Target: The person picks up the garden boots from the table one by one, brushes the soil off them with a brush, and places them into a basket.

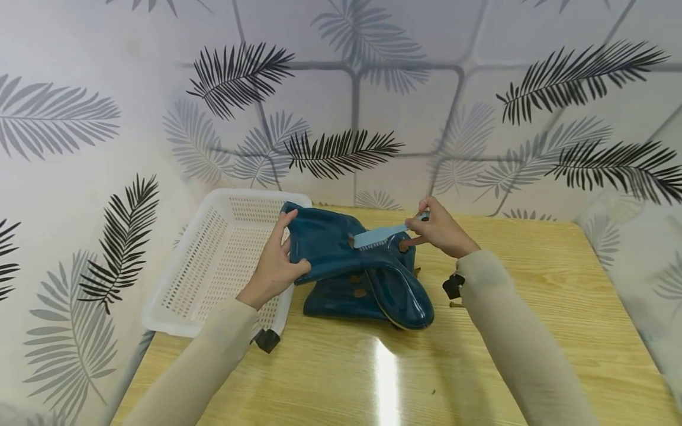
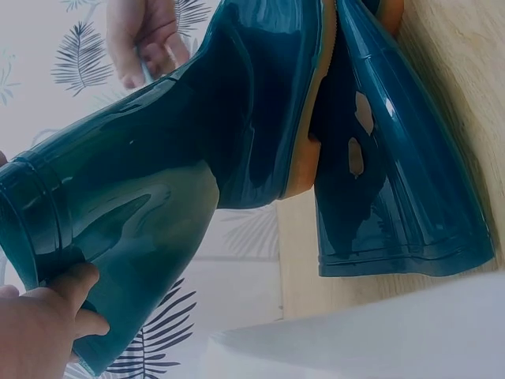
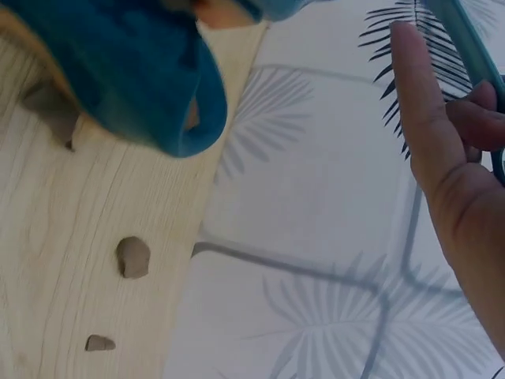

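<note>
My left hand [image 1: 274, 266] grips a dark teal rain boot [image 1: 325, 242] at the top of its shaft, thumb on the near side. The boot is tilted sideways over a second teal rain boot [image 1: 333, 302], which lies on the table. Pinched by its handle in my right hand [image 1: 441, 229] is a light blue brush [image 1: 379, 235], its bristles down at the held boot near the ankle. A brown patch [image 1: 351, 241] shows beside the brush head. Two more brown patches [image 2: 364, 113] mark the lying boot's shaft. The held boot's tan sole [image 2: 301, 166] faces the lying boot.
A white perforated basket [image 1: 170, 327] stands on the left of the wood-grain table [image 1: 533, 331]. Brown clods [image 3: 132, 257] lie on the table near its back edge. Behind rises a wall [image 1: 405, 112] with a leaf pattern.
</note>
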`<control>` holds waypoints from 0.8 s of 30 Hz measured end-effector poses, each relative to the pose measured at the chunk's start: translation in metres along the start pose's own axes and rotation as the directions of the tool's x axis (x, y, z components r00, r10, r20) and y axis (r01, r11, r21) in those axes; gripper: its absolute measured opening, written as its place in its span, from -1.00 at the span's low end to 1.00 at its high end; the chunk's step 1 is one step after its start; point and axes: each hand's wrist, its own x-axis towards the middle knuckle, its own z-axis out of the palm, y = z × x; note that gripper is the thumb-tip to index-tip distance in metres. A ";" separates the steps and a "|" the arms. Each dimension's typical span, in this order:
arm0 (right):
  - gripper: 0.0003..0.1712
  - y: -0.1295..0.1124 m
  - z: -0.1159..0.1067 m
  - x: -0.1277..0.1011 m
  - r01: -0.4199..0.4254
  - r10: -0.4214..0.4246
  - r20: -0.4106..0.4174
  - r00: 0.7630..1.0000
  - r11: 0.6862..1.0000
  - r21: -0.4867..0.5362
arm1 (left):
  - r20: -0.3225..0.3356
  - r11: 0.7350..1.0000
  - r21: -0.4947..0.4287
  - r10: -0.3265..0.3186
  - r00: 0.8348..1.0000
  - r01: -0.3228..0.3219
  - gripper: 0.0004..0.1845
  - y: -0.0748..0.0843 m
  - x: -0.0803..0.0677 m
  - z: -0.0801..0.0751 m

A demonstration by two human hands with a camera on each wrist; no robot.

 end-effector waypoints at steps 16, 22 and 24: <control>-0.67 -0.002 0.015 0.005 0.047 -0.047 -0.052 0.998 0.999 -0.010 | 0.006 1.000 -0.004 0.017 1.000 -0.017 0.03 0.001 0.001 0.002; -0.66 0.017 -0.012 -0.008 0.007 -0.007 -0.096 0.995 1.000 -0.009 | 0.006 1.000 -0.011 0.009 1.000 -0.009 0.04 0.000 0.001 0.001; -0.66 0.020 -0.022 -0.014 -0.004 0.001 -0.125 0.992 1.000 -0.029 | 0.006 1.000 -0.012 0.006 1.000 -0.006 0.04 0.000 0.001 0.001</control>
